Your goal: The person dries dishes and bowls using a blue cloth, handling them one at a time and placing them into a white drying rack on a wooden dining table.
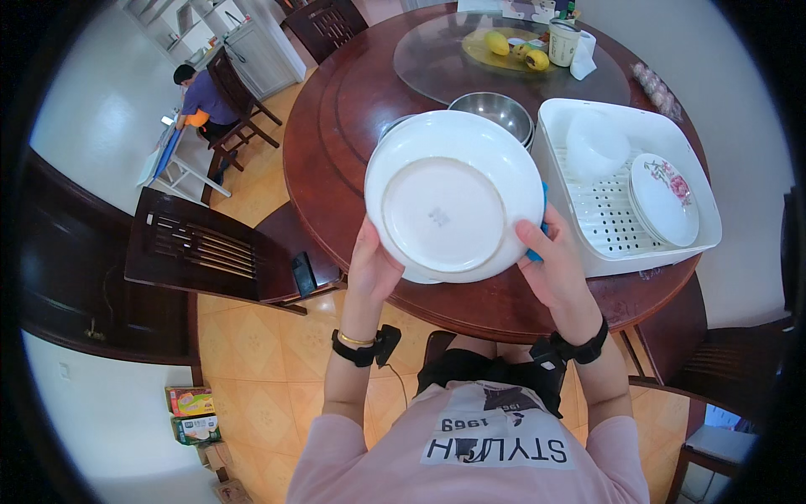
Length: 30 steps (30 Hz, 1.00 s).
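A large white ceramic plate (444, 214) is held up over the table's near edge, its underside and foot ring facing me. My left hand (371, 261) grips its lower left rim. On the right rim, my right hand (551, 255) grips the plate with the thumb on the underside. A bit of blue cloth (534, 254) shows between the right hand and the plate; most of it is hidden. Just below the plate's lower edge a second white rim (419, 277) peeks out. Behind the plate stand stainless steel bowls (497, 113), partly covered by it.
At the right stands a white dish drainer (570, 233) holding several floral plates (667, 198) and a translucent white bowl (595, 148). A glass turntable (434, 63) bears yellow mangoes (537, 60) and a paper cup (562, 44). A phone (304, 274) lies on a wooden chair (271, 252). Another person (211, 97) sits farther off.
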Tool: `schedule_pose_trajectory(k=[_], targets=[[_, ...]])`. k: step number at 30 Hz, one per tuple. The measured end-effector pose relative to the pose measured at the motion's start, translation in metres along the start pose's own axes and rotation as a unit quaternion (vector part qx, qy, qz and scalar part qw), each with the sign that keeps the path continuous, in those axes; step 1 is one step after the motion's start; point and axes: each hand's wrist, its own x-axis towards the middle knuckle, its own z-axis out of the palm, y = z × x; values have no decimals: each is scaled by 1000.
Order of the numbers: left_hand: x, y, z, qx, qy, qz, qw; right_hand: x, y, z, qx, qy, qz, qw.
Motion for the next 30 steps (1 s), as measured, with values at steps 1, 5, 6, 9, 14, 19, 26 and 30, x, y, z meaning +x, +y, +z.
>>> schedule_pose_trajectory(k=[1, 5, 6, 9, 14, 19, 26, 30], targets=[[-3, 2, 4, 22, 7, 36, 999, 4, 5, -1, 25, 23, 18, 999], [-15, 4, 30, 42, 80, 122, 988, 18, 33, -4, 36, 126, -6, 991], [-18, 2, 34, 43, 78, 122, 989, 20, 42, -2, 37, 126, -7, 991], [-31, -5, 44, 35, 112, 136, 984, 18, 59, 1, -242, 190, -180, 934], [-40, -9, 47, 34, 129, 175, 976, 3, 66, 2, -457, 175, -279, 826], [-39, -17, 53, 66, 101, 193, 974, -21, 71, 15, -611, 9, -388, 691], [-43, -28, 53, 101, 53, 166, 980, -5, 39, 29, -613, -59, -410, 673], [-39, -29, 75, 82, 74, 166, 980, -7, 24, 12, -641, 26, -400, 654]])
